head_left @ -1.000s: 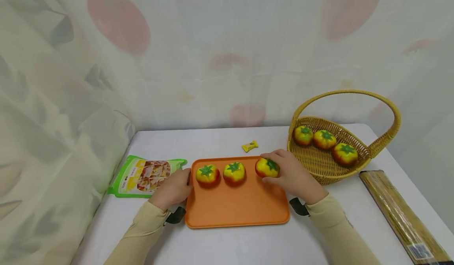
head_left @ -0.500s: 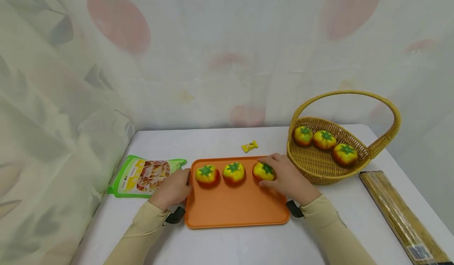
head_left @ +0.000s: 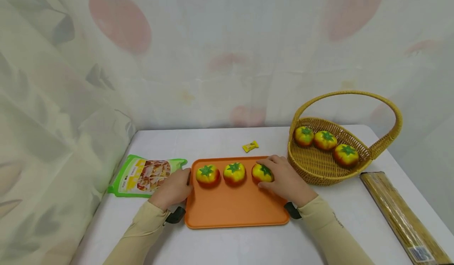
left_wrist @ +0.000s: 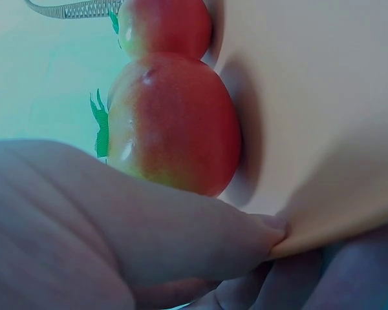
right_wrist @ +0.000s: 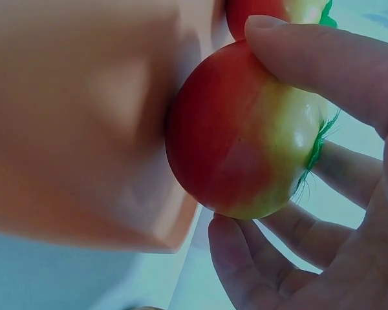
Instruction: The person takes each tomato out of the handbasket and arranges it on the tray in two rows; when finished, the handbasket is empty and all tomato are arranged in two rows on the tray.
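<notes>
An orange tray (head_left: 237, 209) lies on the white table. My left hand (head_left: 172, 191) pinches its left rim; in the left wrist view the thumb (left_wrist: 246, 232) is on top and the fingers are underneath. Along the tray's back side sit two red-and-yellow artificial tomatoes (head_left: 207, 175) (head_left: 234, 174) with green leafy tops. At the back right of the tray my right hand (head_left: 288, 180) holds a third tomato (head_left: 259, 173). The right wrist view shows the thumb on one side of this tomato (right_wrist: 233, 135) and fingertips on the other, its underside close against the tray.
A wicker basket (head_left: 319, 166) with a tall handle stands at the back right, with three similar tomatoes (head_left: 324, 140) inside. A small yellow packet (head_left: 250, 146) lies behind the tray. The left side has a green food bag (head_left: 152, 175), the right a plastic-wrapped bundle of sticks (head_left: 400, 213).
My right hand has shifted a little left and toward me, bringing its tomato closer to the middle one. The left hand has stayed at the tray's rim.
</notes>
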`<state>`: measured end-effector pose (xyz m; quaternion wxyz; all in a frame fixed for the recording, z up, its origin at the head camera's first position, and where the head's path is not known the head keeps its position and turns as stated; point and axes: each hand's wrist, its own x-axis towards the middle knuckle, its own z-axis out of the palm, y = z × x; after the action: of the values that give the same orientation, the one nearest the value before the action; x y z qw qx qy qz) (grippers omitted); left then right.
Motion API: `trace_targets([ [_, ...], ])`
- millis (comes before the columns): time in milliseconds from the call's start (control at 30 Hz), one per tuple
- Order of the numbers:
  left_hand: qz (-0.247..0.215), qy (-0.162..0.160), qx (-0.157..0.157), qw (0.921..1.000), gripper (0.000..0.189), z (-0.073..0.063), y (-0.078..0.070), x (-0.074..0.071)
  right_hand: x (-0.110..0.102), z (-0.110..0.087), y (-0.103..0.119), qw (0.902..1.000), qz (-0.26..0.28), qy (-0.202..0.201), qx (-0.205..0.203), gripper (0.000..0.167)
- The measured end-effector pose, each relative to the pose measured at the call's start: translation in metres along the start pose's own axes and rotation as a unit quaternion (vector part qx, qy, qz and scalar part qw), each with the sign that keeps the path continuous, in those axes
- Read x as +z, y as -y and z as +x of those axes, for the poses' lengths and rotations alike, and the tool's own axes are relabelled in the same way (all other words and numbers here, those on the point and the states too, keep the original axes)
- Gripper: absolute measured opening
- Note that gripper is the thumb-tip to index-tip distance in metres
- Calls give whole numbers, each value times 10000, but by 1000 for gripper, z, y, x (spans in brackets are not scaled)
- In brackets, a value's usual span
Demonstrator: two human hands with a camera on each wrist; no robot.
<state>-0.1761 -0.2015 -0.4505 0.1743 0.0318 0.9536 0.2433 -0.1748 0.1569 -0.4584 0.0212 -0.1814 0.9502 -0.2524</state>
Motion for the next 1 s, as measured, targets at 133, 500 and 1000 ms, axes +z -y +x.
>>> trace_targets([
  [133, -23, 9, 20, 10000, 37, 0, 0, 0, 0, 0, 2, 10000, -18, -15, 4, 70],
  [500, 109, -17, 16, 9999, 35, 0, 0, 1, 3, 0, 1, 9997, -86, -137, -189, 78],
  [1000, 109, -7, 145, 9998, 34, 0, 1, 0, 2, 2, -1, 9998, -78, -136, -134, 88],
])
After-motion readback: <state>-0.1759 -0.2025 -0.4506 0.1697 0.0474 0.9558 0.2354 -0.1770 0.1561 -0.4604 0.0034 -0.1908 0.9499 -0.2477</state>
